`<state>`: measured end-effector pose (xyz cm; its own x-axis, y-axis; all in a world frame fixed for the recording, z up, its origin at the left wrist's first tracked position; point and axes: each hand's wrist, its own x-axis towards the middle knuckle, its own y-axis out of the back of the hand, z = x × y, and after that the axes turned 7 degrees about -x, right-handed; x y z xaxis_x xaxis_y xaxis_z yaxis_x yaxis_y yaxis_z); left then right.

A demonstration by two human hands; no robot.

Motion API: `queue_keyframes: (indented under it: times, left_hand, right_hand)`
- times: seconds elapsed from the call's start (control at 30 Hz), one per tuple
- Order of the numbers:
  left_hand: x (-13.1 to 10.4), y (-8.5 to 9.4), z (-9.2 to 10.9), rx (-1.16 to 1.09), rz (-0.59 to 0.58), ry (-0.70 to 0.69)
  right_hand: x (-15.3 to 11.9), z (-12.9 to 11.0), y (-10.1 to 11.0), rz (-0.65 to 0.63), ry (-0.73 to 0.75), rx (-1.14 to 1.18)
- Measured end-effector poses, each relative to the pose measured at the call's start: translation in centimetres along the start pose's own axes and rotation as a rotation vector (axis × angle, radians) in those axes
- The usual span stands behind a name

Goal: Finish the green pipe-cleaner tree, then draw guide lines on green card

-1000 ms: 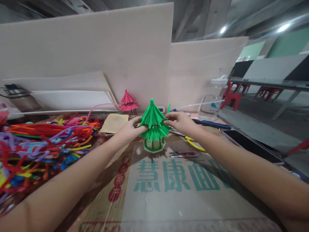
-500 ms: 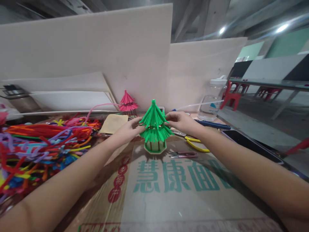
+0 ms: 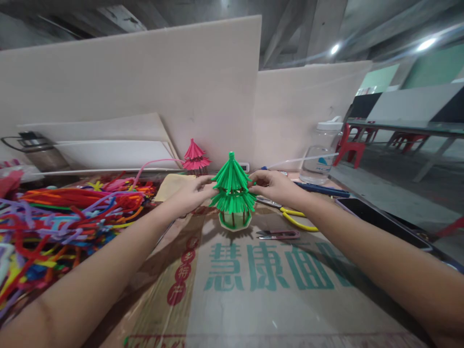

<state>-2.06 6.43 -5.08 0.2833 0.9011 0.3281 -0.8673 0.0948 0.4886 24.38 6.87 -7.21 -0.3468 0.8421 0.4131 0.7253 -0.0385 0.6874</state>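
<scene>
Green pagoda [image 3: 232, 191] upright, above printed sheet [image 3: 268, 309]. Left hand [image 3: 197, 192], right hand [image 3: 273, 186] at its either side, fingers curled around roof edges; grip tightness unclear. Snips [image 3: 279, 235] right of pagoda.

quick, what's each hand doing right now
Left hand: fingers closed on the side of the green two-tiered fuzzy pagoda model.
Right hand: fingers curled at its other side; firm hold or light touch, can't tell.
</scene>
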Motion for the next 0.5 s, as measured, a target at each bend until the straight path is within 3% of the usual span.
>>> queue_keyframes:
  times: [0.13,0.37,0.5]
  left_hand:
    - [-0.3,-1.3,-0.3,-0.15,-0.085,0.046]
    - [-1.0,-3.2,0.1,-0.217,-0.021,0.151]
    - [-1.2,-3.2,0.8,-0.179,0.035,0.147]
  right_hand:
    - [0.0,0.0,0.3,-0.014,-0.005,-0.028]
    - [-0.2,-1.3,0.7,0.036,-0.034,-0.092]
    - [-0.2,-1.2,0.7,0.045,-0.024,-0.118]
